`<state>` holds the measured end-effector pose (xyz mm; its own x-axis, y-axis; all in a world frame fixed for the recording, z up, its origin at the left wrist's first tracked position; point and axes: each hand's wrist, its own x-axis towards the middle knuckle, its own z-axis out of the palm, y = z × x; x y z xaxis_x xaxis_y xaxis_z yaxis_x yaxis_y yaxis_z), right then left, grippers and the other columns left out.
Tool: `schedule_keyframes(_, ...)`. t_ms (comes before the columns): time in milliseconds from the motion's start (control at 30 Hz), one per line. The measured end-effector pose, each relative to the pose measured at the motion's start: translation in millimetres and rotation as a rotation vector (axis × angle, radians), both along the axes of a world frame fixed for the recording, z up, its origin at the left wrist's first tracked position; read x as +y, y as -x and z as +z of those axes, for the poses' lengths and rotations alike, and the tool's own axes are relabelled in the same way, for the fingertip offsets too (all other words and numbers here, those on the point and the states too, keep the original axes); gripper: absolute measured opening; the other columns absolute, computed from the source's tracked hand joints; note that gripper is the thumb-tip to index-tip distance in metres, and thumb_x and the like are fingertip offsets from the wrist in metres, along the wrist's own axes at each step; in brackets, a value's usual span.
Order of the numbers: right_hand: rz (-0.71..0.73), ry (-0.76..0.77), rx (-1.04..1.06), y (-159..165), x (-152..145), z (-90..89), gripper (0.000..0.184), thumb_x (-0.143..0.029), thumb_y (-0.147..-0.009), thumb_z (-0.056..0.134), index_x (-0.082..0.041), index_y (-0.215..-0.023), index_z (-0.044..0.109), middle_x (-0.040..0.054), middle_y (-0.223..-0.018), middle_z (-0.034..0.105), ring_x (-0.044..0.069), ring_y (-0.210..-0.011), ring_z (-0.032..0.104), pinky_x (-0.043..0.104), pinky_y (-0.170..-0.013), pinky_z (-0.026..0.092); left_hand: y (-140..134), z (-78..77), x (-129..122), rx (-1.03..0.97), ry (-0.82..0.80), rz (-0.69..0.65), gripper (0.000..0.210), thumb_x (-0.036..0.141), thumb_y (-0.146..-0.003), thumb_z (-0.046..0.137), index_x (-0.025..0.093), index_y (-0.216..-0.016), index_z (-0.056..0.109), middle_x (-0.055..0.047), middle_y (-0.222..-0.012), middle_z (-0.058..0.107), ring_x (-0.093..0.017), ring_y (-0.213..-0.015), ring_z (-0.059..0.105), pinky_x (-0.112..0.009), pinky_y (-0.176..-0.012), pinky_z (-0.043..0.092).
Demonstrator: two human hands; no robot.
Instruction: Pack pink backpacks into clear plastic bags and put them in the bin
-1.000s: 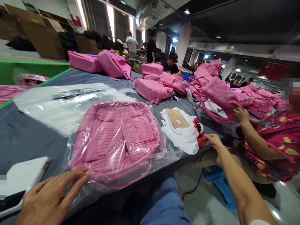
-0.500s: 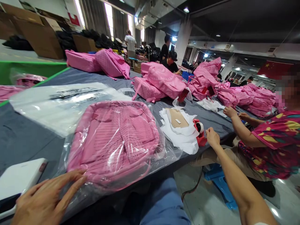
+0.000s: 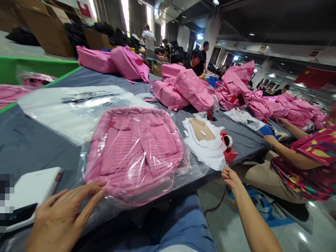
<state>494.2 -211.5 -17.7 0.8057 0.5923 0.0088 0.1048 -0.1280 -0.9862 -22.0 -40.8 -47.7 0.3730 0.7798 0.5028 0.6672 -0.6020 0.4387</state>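
Observation:
A pink backpack [image 3: 131, 147] lies flat in a clear plastic bag [image 3: 195, 169] in front of me. My left hand [image 3: 65, 211] rests on the bag's near left corner, fingers stretched out. My right hand [image 3: 231, 176] is at the table edge, right of the bag, its fingers pinched together. Whatever is between those fingertips is too small to make out. Just beyond them sits a red tape dispenser [image 3: 229, 148] with a clear roll. Beside it, a piece of brown card [image 3: 201, 129] lies on a stack of white paper sheets [image 3: 204, 154].
Flat plastic bags [image 3: 70, 108] lie behind the backpack. A white device [image 3: 36, 190] is at the left. More pink backpacks [image 3: 193, 91] are piled along the dark-covered table [image 3: 15, 140]. A co-worker [image 3: 312, 157] in a patterned shirt sits at the right, hands over a blue object [image 3: 269, 130].
My right hand has moved from beside the tape dispenser toward me and slightly left. My left hand stays on the bag. The co-worker's hands now are at a blue object. The camera view has shifted.

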Motion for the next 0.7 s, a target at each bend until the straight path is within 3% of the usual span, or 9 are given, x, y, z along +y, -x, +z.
schedule_keyframes(100, 0.116, -0.228, 0.066, 33.6, 0.3, 26.5, 0.071, -0.073, -0.065, 0.072, -0.027, -0.066, 0.018, -0.0121, -0.054, 0.012, 0.009, -0.05, 0.006, 0.019, -0.037, 0.017, -14.3, 22.7, -13.8, -0.083, 0.002, 0.052, 0.023, 0.048, -0.095, 0.051, 0.034, -0.097, 0.068, 0.006, -0.1, 0.08, -0.028, -0.093, 0.073, -0.049, -0.095, 0.046)
schedule_keyframes(167, 0.208, -0.504, 0.173, 56.0, 2.2, 52.6, 0.063, -0.065, -0.078, 0.074, -0.026, -0.067, 0.025, -0.0122, -0.057, 0.006, 0.011, -0.053, -0.001, 0.018, -0.037, 0.014, -24.2, 37.5, -22.4, -0.092, 0.064, 0.091, 0.024, 0.046, -0.096, 0.052, 0.029, -0.094, 0.069, 0.0, -0.1, 0.08, -0.028, -0.096, 0.072, -0.05, -0.099, 0.044)
schedule_keyframes(233, 0.377, -0.607, 0.272, 81.2, 15.1, 76.4, 0.053, -0.059, -0.084, 0.074, -0.026, -0.071, 0.034, -0.0128, -0.056, 0.004, 0.011, -0.051, -0.002, 0.02, -0.036, 0.013, -31.5, 48.1, -25.8, -0.074, 0.154, 0.109, 0.021, 0.039, -0.097, 0.053, 0.027, -0.092, 0.069, -0.001, -0.096, 0.079, -0.025, -0.095, 0.071, -0.048, -0.102, 0.041)
schedule_keyframes(333, 0.918, -0.409, 0.191, 136.8, 54.3, 100.8, 0.048, -0.057, -0.086, 0.072, -0.026, -0.071, 0.04, -0.0118, -0.051, 0.016, 0.01, -0.045, 0.012, 0.022, -0.039, 0.02, -35.4, 54.8, -24.5, -0.065, 0.232, 0.119, 0.012, 0.03, -0.096, 0.057, 0.025, -0.091, 0.067, 0.0, -0.097, 0.078, -0.022, -0.098, 0.069, -0.047, -0.108, 0.036)
schedule_keyframes(400, 1.336, -0.141, -0.056, 184.1, 86.7, 110.0, 0.046, -0.059, -0.088, 0.069, -0.024, -0.07, 0.043, -0.0079, -0.055, 0.033, 0.011, -0.049, 0.027, 0.024, -0.045, 0.026, -35.4, 55.7, -24.2, -0.077, 0.245, 0.115, 0.009, 0.028, -0.096, 0.059, 0.024, -0.091, 0.066, 0.0, -0.096, 0.077, -0.021, -0.097, 0.068, -0.047, -0.109, 0.034)
schedule_keyframes(467, 1.614, 0.083, -0.395, 228.8, 121.3, 113.3, 0.042, -0.057, -0.092, 0.064, -0.022, -0.073, 0.048, -0.0052, -0.064, 0.043, 0.011, -0.056, 0.035, 0.024, -0.052, 0.028, -35.4, 55.4, -24.9, -0.095, 0.242, 0.102, 0.01, 0.029, -0.097, 0.06, 0.024, -0.091, 0.066, 0.0, -0.095, 0.076, -0.021, -0.096, 0.067, -0.047, -0.11, 0.033)
schedule_keyframes(533, 1.698, 0.211, -0.76, 261.8, 155.6, 110.8, 0.033, -0.046, -0.094, 0.063, -0.021, -0.076, 0.053, -0.0054, -0.065, 0.046, 0.011, -0.058, 0.036, 0.025, -0.057, 0.025, -35.5, 54.5, -25.7, -0.112, 0.238, 0.089, 0.01, 0.029, -0.097, 0.059, 0.024, -0.091, 0.065, 0.0, -0.095, 0.075, -0.02, -0.096, 0.067, -0.047, -0.11, 0.032)
schedule_keyframes(600, 1.655, 0.316, -1.021, 279.5, 185.5, 104.2, 0.025, -0.04, -0.093, 0.066, -0.021, -0.08, 0.056, -0.006, -0.064, 0.048, 0.011, -0.058, 0.037, 0.026, -0.058, 0.022, -35.4, 53.3, -26.1, -0.125, 0.241, 0.081, 0.009, 0.026, -0.098, 0.059, 0.023, -0.092, 0.065, 0.001, -0.094, 0.074, -0.02, -0.096, 0.066, -0.048, -0.11, 0.031)
schedule_keyframes(700, 1.66, 0.434, -1.044, 282.5, 215.8, 94.8, 0.029, -0.046, -0.09, 0.069, -0.02, -0.082, 0.058, -0.0057, -0.065, 0.052, 0.011, -0.059, 0.042, 0.025, -0.058, 0.024, -34.6, 51.9, -26.0, -0.134, 0.253, 0.062, 0.01, 0.024, -0.099, 0.056, 0.023, -0.094, 0.064, 0.0, -0.094, 0.073, -0.02, -0.096, 0.066, -0.049, -0.112, 0.03)
